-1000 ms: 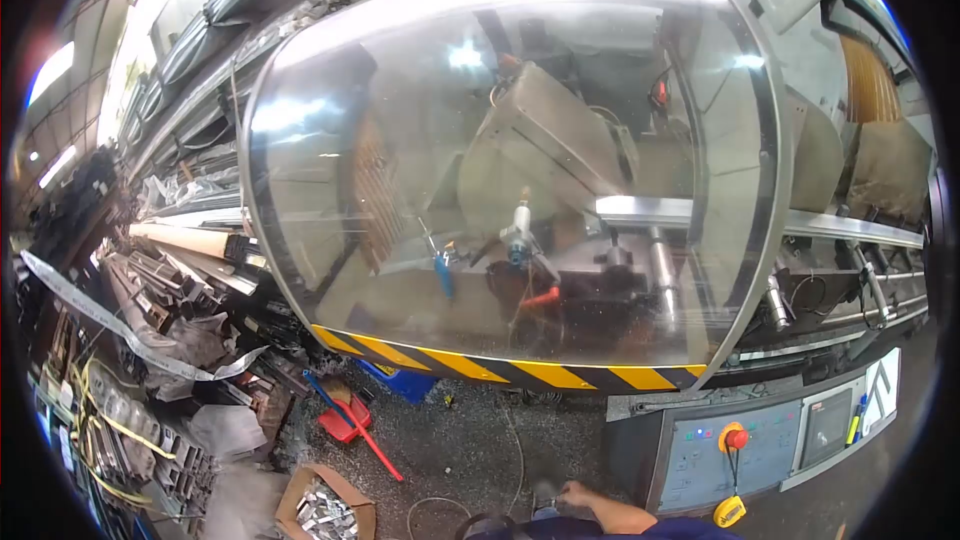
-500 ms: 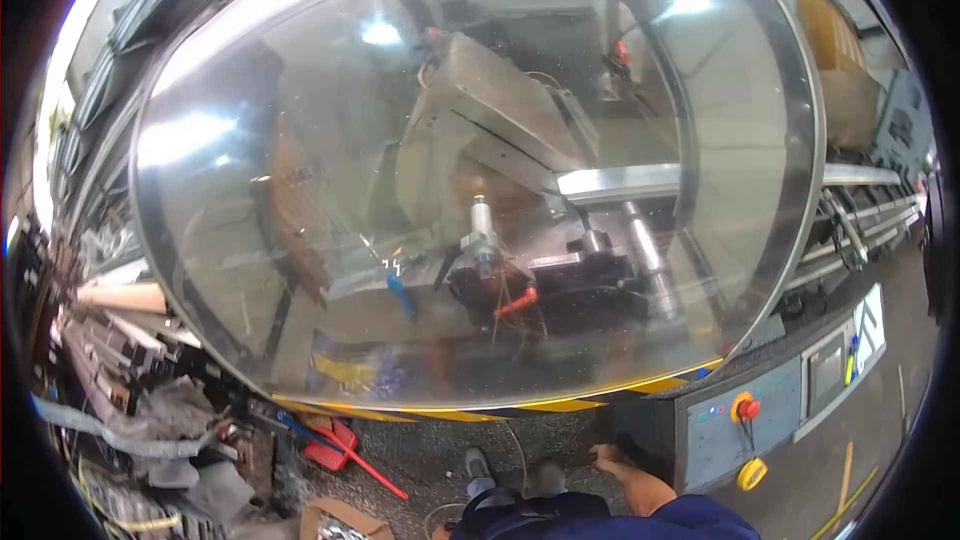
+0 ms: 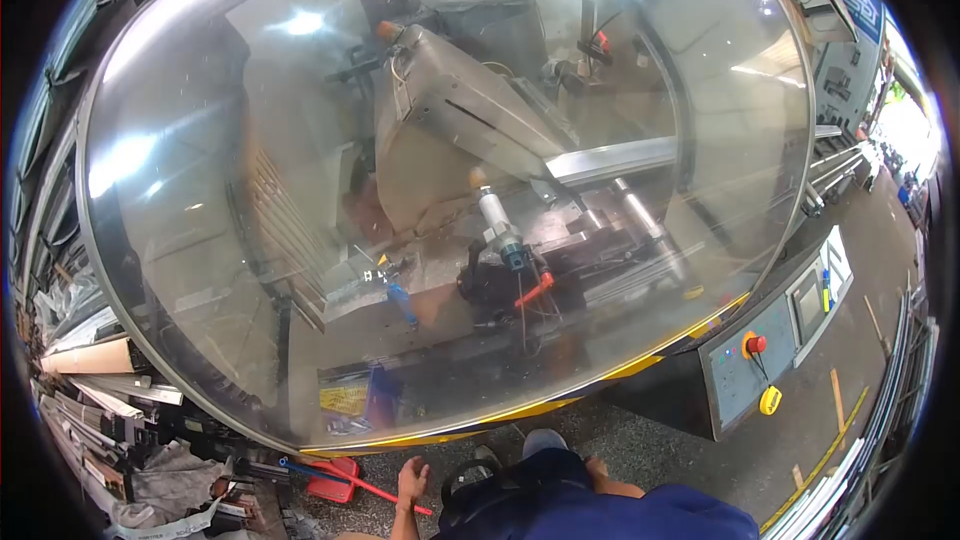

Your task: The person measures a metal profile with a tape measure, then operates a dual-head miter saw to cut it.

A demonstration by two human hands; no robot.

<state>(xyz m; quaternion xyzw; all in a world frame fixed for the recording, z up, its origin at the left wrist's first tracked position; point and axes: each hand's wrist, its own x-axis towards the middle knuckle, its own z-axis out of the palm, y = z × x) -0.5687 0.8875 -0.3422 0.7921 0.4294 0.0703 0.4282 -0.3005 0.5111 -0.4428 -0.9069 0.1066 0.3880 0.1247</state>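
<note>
My left hand (image 3: 413, 477) is low in the view, over the floor beside the red handle of a dustpan (image 3: 333, 480); its fingers look loosely apart, with nothing visible in them. My right hand (image 3: 595, 466) is near my dark blue clothing at the bottom, mostly hidden, and its fingers cannot be made out. In front of both hands stands a machine under a large clear cover (image 3: 450, 370) with a yellow and black striped edge. Through the cover show a white cylinder (image 3: 492, 208), a red lever (image 3: 535, 288) and a silver profile (image 3: 615, 158).
A control panel (image 3: 750, 370) with a red button (image 3: 756, 344) and a yellow tape measure (image 3: 770, 400) sits at the right. Metal profiles (image 3: 890, 380) lie on the floor at the far right. Scrap and grey plastic (image 3: 175, 480) are heaped at the lower left.
The view has shifted and turned to the right. My left hand has come up into view beside the dustpan handle. My right hand has drawn back from near the machine's base toward my body.
</note>
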